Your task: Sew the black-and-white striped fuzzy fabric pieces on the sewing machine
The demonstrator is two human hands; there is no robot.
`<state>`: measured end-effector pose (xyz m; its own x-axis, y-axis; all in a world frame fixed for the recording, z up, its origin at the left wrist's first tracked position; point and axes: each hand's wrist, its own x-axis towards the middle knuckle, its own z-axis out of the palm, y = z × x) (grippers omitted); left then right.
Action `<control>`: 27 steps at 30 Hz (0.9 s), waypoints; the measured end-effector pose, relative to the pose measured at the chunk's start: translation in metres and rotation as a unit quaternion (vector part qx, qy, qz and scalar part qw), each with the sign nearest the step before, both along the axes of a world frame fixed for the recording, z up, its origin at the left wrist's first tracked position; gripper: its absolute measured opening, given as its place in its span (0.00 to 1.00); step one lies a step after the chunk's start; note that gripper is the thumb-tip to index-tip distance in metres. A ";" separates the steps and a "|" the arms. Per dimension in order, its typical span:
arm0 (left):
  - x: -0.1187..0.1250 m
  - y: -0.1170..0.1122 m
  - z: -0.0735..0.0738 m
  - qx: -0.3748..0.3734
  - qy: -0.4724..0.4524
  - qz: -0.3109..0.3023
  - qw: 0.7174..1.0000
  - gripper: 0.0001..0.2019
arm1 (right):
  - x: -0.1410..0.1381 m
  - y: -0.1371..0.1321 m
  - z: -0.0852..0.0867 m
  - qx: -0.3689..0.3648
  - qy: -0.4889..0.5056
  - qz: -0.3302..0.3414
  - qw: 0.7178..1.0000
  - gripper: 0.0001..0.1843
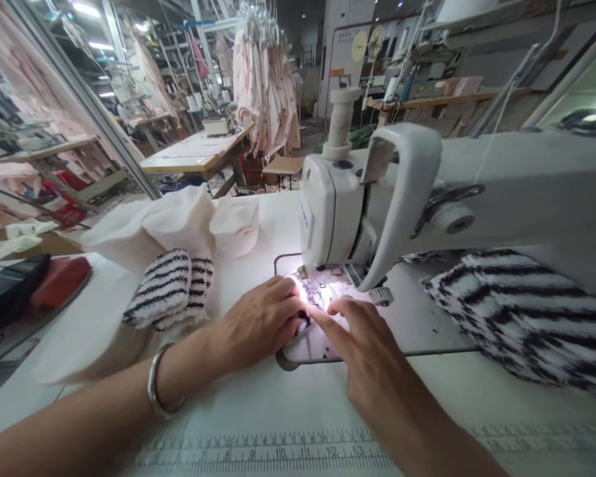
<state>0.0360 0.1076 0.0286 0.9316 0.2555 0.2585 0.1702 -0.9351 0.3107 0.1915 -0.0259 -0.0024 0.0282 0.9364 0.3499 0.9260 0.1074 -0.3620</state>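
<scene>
Under the lit needle area of a white sewing machine (330, 212) lies a small piece of black-and-white striped fluffy fabric (304, 322), mostly covered by fingers. My left hand (261, 321), with a silver bangle on its wrist, has its fingers curled closed on the fabric's left side. From the right, my right hand (365, 334) comes in with its index finger stretched to the fabric, near the left fingertips. Its other fingers bend close to the presser foot and appear to pinch the fabric edge. Glare and fingers hide the exact grip and the stitching spot.
Left of the machine, folded striped pieces (166, 288) lie against stacks of white padding (179, 215). A larger striped pile (521, 318) rests under the machine arm. A printed ruler (278, 454) runs along the table's front edge. Pink garments (265, 86) hang behind.
</scene>
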 end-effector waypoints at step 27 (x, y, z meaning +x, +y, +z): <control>-0.008 -0.023 0.004 -0.003 0.001 -0.023 1.000 0.07 | 0.013 -0.052 -0.008 0.024 -0.051 -0.097 0.994 0.34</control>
